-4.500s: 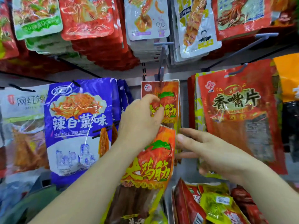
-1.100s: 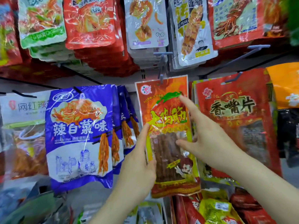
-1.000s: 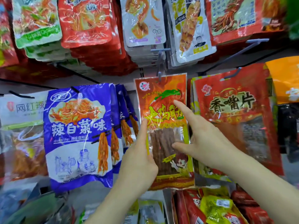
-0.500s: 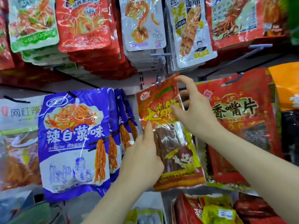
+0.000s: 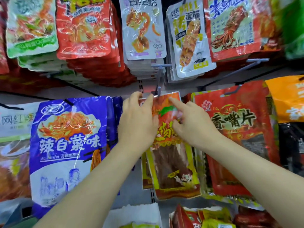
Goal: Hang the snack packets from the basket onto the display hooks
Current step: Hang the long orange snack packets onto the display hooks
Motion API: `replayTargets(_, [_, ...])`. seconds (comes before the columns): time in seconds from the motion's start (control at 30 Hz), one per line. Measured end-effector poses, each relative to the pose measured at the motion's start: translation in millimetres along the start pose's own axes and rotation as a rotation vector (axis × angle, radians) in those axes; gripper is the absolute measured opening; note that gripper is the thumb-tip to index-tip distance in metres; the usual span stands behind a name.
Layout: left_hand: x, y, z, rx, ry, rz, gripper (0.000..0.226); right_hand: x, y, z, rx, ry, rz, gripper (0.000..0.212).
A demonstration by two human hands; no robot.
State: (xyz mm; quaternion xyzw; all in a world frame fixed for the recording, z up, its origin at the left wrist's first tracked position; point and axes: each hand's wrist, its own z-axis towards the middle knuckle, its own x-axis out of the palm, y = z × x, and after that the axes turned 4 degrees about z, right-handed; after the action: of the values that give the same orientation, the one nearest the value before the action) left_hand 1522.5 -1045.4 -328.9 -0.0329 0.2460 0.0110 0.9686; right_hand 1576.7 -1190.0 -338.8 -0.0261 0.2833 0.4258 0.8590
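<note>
Head view: the left hand (image 5: 138,122) pinches the top corner of the snack packet (image 5: 171,170). The right hand (image 5: 194,125) presses its front with a straight finger, likely to slide it onto the hook (image 5: 158,87) at 12 o'clock.

My left hand (image 5: 138,122) covers the upper left corner of the orange snack packet (image 5: 172,165); whether its hang hole sits on the hook (image 5: 158,89) cannot be told, and my right hand (image 5: 192,127) is too blurred to read its grip. A second packet (image 5: 145,175) behind shows only a left strip. Top-row packets (image 5: 82,27) are cut by the upper edge, the loose packets (image 5: 205,218) by the lower edge.
</note>
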Motion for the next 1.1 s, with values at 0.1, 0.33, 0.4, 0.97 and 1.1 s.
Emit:
replayTargets(0.1, [9.3,1.5,2.1,0.056,0.004,0.156,0.052,-1.4,2.5,2.6,0.050,0.153,-0.111,0.061])
replayTargets(0.33, [39.2,3.4,-32.5,0.080,0.209,0.159,0.065,3.8,3.9,-8.4,0.034,0.156,0.100,0.047])
replayTargets(0.4, [44.8,6.9,-31.1,0.058,0.236,-0.002,0.068,9.1,2.4,-6.8,0.292,0.262,0.613,0.051])
replayTargets(0.97, [60.6,8.4,-16.5,-0.183,0.484,-0.266,0.073,33.7,-2.3,-13.3,0.553,0.377,0.818,0.055])
replayTargets(1.1, [50.8,16.6,-33.2,-0.314,0.377,-0.482,0.066,10.9,-12.1,-30.0,0.568,0.371,0.979,0.041])
